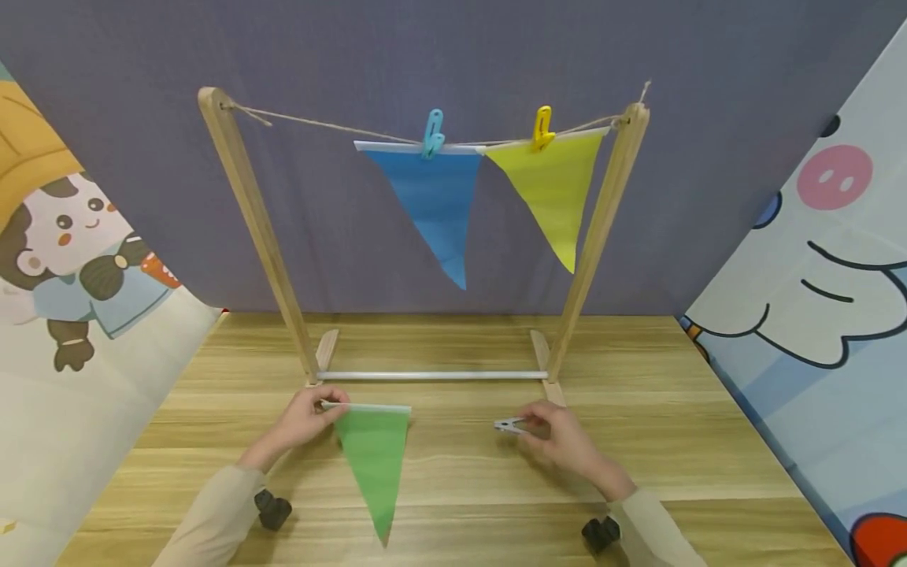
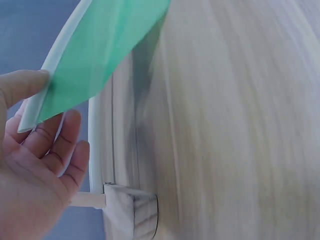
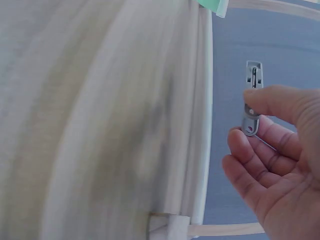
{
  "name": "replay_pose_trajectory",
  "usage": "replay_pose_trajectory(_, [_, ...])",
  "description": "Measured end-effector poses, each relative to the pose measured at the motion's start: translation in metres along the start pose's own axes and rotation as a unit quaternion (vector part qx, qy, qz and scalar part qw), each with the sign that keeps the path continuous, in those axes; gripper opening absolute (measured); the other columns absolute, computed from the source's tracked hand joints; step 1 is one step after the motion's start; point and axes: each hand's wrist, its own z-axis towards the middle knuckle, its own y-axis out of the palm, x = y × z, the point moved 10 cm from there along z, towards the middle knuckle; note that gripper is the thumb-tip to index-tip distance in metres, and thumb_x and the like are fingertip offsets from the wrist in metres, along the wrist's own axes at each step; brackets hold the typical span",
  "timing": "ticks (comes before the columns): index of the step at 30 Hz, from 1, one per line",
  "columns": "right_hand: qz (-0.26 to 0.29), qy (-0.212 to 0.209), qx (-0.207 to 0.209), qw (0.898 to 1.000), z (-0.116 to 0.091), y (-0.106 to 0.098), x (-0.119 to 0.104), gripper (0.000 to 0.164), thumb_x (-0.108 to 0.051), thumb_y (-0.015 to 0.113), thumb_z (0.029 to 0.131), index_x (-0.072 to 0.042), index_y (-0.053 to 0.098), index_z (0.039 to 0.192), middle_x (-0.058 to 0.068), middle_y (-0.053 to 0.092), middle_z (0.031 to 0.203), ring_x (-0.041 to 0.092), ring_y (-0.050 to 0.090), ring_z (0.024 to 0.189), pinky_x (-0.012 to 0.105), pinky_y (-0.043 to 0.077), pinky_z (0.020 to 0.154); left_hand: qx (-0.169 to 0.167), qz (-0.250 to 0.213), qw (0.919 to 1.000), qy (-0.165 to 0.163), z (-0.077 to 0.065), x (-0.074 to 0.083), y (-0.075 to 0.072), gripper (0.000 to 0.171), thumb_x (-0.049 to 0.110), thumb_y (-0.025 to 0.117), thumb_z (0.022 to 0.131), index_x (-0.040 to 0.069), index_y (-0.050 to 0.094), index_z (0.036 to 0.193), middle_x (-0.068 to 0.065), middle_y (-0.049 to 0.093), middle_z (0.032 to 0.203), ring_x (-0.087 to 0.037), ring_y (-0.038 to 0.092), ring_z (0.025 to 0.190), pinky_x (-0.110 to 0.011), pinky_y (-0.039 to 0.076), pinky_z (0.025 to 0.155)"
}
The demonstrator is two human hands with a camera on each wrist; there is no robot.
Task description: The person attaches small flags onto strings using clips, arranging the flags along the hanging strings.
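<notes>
A green pennant with a white top strip hangs from my left hand, which pinches the strip's left end. In the left wrist view the thumb presses the strip against the fingers. My right hand pinches a grey clothespin between thumb and fingers, its nose pointing left. The right wrist view shows that clothespin upright above the curled fingertips. On a string hang a blue pennant under a light-blue clothespin and a yellow pennant under a yellow clothespin.
Two wooden posts hold the string and stand on wooden feet, joined low down by a white rod. The wooden table lies beneath. A grey-blue panel rises behind, with cartoon-printed cloths at both sides.
</notes>
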Motion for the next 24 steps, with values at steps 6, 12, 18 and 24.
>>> replay_pose_trajectory(6, [0.013,-0.014,0.02,1.0,0.012,-0.01,-0.006,0.029,0.011,0.074,0.069,0.004,0.064,0.095,0.013,0.065,0.087,0.019,0.062,0.072,0.029,0.055,0.067,0.027,-0.067,0.9956,-0.06,-0.001,-0.004,-0.005,0.01,0.008,0.065,0.088,-0.001,0.065,0.092,0.001,0.062,0.086,-0.005,0.047,0.064,-0.022,0.041,0.056])
replay_pose_trajectory(12, [0.008,-0.018,0.043,0.999,0.024,-0.023,-0.015,0.027,0.006,0.076,0.072,0.003,0.065,0.097,0.01,0.065,0.087,0.015,0.061,0.072,0.034,0.055,0.066,0.053,-0.114,0.9883,-0.086,-0.001,-0.005,-0.011,0.014,0.01,0.065,0.089,-0.003,0.064,0.094,0.004,0.062,0.091,-0.006,0.044,0.062,-0.023,0.039,0.054])
replay_pose_trajectory(18, [0.008,-0.018,0.053,0.998,0.034,-0.028,-0.023,0.028,0.003,0.077,0.073,0.0,0.066,0.099,0.011,0.066,0.087,0.016,0.062,0.072,0.037,0.054,0.064,0.087,-0.134,0.9817,-0.105,0.003,0.0,-0.019,0.021,0.013,0.067,0.088,-0.006,0.064,0.096,0.012,0.06,0.082,-0.005,0.045,0.064,-0.021,0.039,0.057])
replay_pose_trajectory(24, [0.0,-0.043,0.072,0.996,0.046,-0.036,-0.035,0.028,0.001,0.077,0.073,0.001,0.066,0.099,0.008,0.066,0.086,0.018,0.063,0.072,0.033,0.053,0.061,0.112,-0.167,0.9716,-0.124,0.008,0.005,-0.026,0.026,0.014,0.066,0.088,-0.008,0.062,0.102,0.01,0.06,0.081,-0.006,0.044,0.063,-0.021,0.041,0.06])
